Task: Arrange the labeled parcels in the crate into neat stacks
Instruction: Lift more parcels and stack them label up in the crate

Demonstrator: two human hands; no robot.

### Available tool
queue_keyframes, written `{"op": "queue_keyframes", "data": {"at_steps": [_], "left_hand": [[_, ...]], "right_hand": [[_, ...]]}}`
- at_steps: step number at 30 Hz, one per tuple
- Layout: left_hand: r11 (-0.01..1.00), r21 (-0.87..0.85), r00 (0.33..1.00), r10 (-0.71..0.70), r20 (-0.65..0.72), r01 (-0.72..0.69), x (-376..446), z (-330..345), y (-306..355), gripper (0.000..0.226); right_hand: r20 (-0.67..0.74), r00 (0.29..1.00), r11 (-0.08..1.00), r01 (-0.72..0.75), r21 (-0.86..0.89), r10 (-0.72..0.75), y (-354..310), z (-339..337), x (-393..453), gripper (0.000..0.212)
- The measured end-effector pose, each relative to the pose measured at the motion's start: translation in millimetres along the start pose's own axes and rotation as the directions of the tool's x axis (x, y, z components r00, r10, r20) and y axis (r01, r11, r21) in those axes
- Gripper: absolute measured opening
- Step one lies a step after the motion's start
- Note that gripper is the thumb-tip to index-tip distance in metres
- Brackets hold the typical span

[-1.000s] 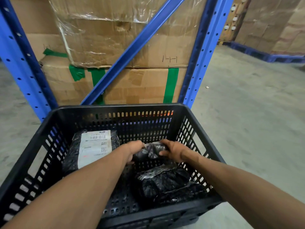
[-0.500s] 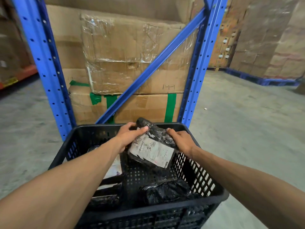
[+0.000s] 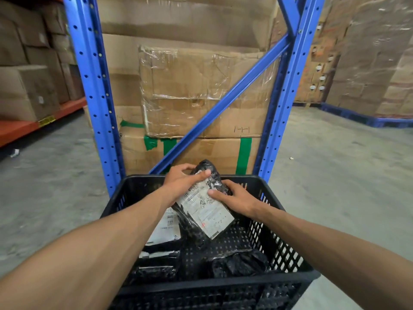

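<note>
- Held parcel [image 3: 202, 209]: black wrap, white printed label up, tilted above the crate [image 3: 288, 251] centre.
- Left hand [image 3: 182, 182] grips its 11 o'clock end; right hand [image 3: 234, 198] clasps its 3 o'clock edge.
- Four parcels visible: one held, labelled parcel [image 3: 166, 229] at 9 o'clock above a lower parcel [image 3: 156, 268], and an unlabelled bundle [image 3: 239, 264] at 5 o'clock.

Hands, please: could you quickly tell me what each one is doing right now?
Left hand: closed on the labeled parcel, at its top.
Right hand: gripping the same parcel's right side.

Warehouse, blue pallet racking [image 3: 93, 90], stacked cardboard cartons [image 3: 201, 92], concrete floor [image 3: 335, 166]
</note>
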State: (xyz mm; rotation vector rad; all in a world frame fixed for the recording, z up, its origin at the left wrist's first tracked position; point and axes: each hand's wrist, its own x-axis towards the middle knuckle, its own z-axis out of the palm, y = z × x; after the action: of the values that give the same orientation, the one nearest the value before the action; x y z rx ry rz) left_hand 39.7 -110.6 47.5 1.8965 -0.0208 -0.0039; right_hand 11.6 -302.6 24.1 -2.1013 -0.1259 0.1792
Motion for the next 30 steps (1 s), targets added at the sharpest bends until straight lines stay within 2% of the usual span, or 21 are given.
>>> {"op": "queue_keyframes", "data": {"at_steps": [3,6,8,9,10,12,13,14,16,18,19,22,24,27,30], "left_hand": [[1.000,-0.024,1.000,0.001,-0.011,-0.001,-0.2,-1.2,-2.9,0.082],[0.993,-0.120,0.991,-0.012,-0.131,-0.004,9.7,-1.8,-7.6,0.056],[0.991,-0.123,0.979,-0.075,-0.191,0.052,15.6,-4.1,-15.1,0.055],[0.986,-0.119,0.980,-0.137,-0.141,0.120,16.1,-4.4,-20.3,0.059],[0.968,-0.133,0.976,-0.218,-0.010,0.214,15.5,-3.6,-26.0,0.064],[0.907,-0.214,0.906,-0.289,0.309,0.362,11.4,2.4,-31.4,0.077],[0.888,-0.263,0.887,-0.266,0.377,0.378,11.4,7.4,-32.2,0.083],[0.883,-0.292,0.893,-0.249,0.375,0.369,12.6,13.3,-31.7,0.093],[0.905,-0.291,0.943,-0.254,0.215,0.311,13.6,24.3,-30.6,0.109],[0.937,-0.250,0.967,-0.253,0.000,0.245,13.5,32.8,-35.4,0.101],[0.947,-0.238,0.969,-0.238,-0.066,0.217,15.1,34.7,-39.8,0.092],[0.973,-0.200,0.978,-0.146,-0.145,0.116,19.2,36.9,-46.6,0.061],[0.985,-0.159,0.977,-0.098,-0.192,0.067,22.0,38.3,-45.3,0.064],[0.991,-0.110,0.957,-0.107,-0.269,0.080,25.2,40.8,-49.6,0.066],[0.983,-0.142,0.942,-0.151,-0.299,0.113,24.9,41.9,-58.4,0.065]], "right_hand": [[-0.082,0.996,0.998,0.035,0.043,-0.031,0.1,4.7,2.8,0.060],[-0.154,0.988,0.994,0.023,0.108,-0.006,1.7,3.8,3.4,0.064],[-0.243,0.970,0.990,0.017,0.141,0.018,3.4,3.5,2.3,0.069],[-0.283,0.958,0.983,0.011,0.183,0.042,5.5,2.6,3.3,0.076],[-0.306,0.950,0.970,0.010,0.242,0.066,8.2,0.7,5.1,0.083],[-0.307,0.946,0.945,0.005,0.326,0.101,12.1,-2.6,9.7,0.092],[-0.297,0.949,0.938,0.003,0.345,0.106,13.3,-3.4,10.6,0.093],[-0.280,0.955,0.936,0.002,0.352,0.103,14.7,-3.6,10.4,0.094],[-0.223,0.970,0.935,-0.013,0.355,0.098,18.2,-3.1,8.9,0.091],[-0.169,0.982,0.942,-0.026,0.333,0.087,20.3,-2.3,6.1,0.083],[-0.141,0.987,0.950,-0.029,0.312,0.076,22.2,-1.7,6.4,0.078],[-0.142,0.987,0.972,-0.038,0.230,0.072,27.9,4.3,9.1,0.071],[-0.174,0.981,0.979,-0.052,0.195,0.087,29.4,13.2,11.4,0.082],[-0.201,0.976,0.988,-0.055,0.142,0.083,28.2,21.4,14.7,0.084],[-0.074,0.995,0.994,-0.065,0.089,0.071,32.6,12.5,14.9,0.094]]}}
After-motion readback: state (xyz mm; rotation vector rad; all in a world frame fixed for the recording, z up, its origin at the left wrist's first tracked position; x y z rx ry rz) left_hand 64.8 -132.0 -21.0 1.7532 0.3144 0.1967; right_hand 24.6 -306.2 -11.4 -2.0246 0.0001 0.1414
